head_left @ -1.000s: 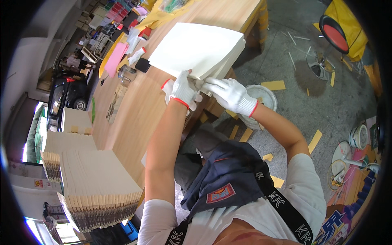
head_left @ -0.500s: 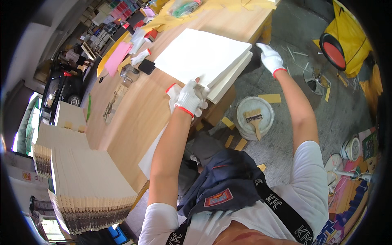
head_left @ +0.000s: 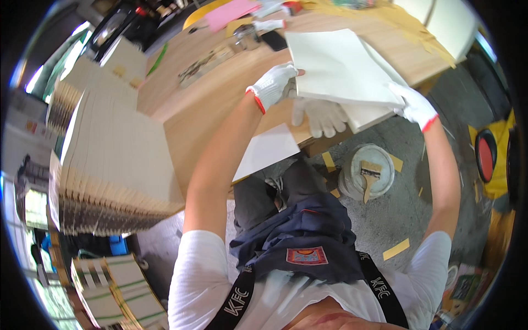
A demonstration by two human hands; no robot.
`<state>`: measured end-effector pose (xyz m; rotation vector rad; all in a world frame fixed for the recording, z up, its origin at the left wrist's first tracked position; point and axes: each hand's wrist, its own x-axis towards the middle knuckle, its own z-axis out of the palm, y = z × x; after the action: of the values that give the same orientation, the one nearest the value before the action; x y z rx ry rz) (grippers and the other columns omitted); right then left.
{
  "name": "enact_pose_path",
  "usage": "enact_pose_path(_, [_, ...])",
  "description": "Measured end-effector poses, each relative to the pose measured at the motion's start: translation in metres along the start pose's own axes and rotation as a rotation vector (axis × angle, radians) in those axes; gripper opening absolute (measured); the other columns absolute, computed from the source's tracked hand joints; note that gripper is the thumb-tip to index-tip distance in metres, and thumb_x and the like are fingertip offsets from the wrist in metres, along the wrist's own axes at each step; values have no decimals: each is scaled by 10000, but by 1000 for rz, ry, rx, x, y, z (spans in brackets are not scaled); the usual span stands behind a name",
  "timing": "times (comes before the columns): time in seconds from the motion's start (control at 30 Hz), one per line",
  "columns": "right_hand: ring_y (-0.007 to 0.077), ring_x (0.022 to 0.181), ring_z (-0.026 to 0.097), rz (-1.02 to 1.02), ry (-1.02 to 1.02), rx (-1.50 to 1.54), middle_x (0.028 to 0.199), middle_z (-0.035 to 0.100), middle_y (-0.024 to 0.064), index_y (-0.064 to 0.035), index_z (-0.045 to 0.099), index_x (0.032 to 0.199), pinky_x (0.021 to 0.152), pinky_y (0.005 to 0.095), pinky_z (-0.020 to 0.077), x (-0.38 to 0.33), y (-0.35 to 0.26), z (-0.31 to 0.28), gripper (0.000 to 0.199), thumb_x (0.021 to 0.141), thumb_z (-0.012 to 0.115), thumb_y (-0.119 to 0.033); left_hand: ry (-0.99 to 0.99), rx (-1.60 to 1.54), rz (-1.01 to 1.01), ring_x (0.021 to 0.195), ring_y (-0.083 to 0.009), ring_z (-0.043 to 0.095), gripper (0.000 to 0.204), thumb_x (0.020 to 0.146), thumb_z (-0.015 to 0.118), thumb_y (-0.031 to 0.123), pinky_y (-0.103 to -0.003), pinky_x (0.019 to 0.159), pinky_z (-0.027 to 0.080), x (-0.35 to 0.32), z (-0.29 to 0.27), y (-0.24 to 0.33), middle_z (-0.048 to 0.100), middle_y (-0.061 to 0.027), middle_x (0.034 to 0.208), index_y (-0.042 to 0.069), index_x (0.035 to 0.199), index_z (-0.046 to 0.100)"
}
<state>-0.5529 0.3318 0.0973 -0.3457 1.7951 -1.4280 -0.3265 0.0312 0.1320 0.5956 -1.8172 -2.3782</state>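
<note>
A thick stack of white paper is raised a little at its near side over the wooden table. My left hand, in a white knit glove with a red cuff, is closed on its left edge, the thumb on top. At the near right corner, my gloved right hand grips it as well. Below it a second white stack shows at the table edge. A loose white glove hangs over that edge beneath the paper. Nearer to me lies a single white sheet, jutting past the edge.
Fanned piles of pale folded sheets stand at the left. Beyond the paper are a phone, a glass jar and pink sheets. On the floor, a brush lies on a white bucket; a red-seated stool stands right.
My right hand has come in from beside the table and taken hold of the paper stack's right corner. My left hand has moved to its left edge. The view has turned.
</note>
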Motion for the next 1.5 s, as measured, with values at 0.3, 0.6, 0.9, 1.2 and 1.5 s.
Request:
enact_pose_path(0.3, [177, 1197, 566, -355, -327, 88, 1247, 641, 115, 15, 577, 1324, 996, 279, 446, 23, 16, 149, 463, 971, 619, -281, 304, 94, 254, 1107, -157, 606, 502, 953, 623, 142, -307, 935, 506, -167, -110, -27, 619, -102, 1256, -23, 1400, 464])
enact_pose_path(0.6, [152, 903, 604, -186, -291, -366, 959, 622, 48, -73, 657, 1219, 685, 308, 511, 37, 26, 282, 531, 914, 594, -502, 549, -115, 7, 1113, -188, 630, 429, 973, 574, 125, -335, 944, 510, -205, -214, -101, 630, -114, 1268, -38, 1364, 506])
enact_pose_path(0.9, [93, 826, 548, -153, -323, -542, 999, 597, 5, -59, 671, 1157, 661, 232, 456, 29, 18, 293, 466, 928, 590, -457, 629, 324, -156, 790, -180, 662, 312, 951, 627, 243, -332, 711, 522, -207, -225, -120, 682, -62, 925, 31, 1180, 622])
enact_pose_path(1.2, [318, 962, 650, -695, 75, -1058, 1092, 661, 131, -51, 636, 1112, 798, 418, 514, 28, 39, 279, 463, 898, 654, -462, 991, 1085, -17, 1093, -316, 596, 512, 843, 734, 412, -430, 903, 468, -222, -186, -127, 655, -165, 1135, 43, 1181, 625])
enact_pose_path(1.5, [373, 1406, 353, -814, 140, -1303, 1504, 417, 193, -34, 477, 1420, 1151, 473, 293, -6, 97, 278, 905, 796, 663, -662, 834, 1484, 259, 1318, -376, 470, 685, 706, 841, 327, -440, 1100, 379, -255, -161, -164, 529, -190, 1413, 13, 1265, 600])
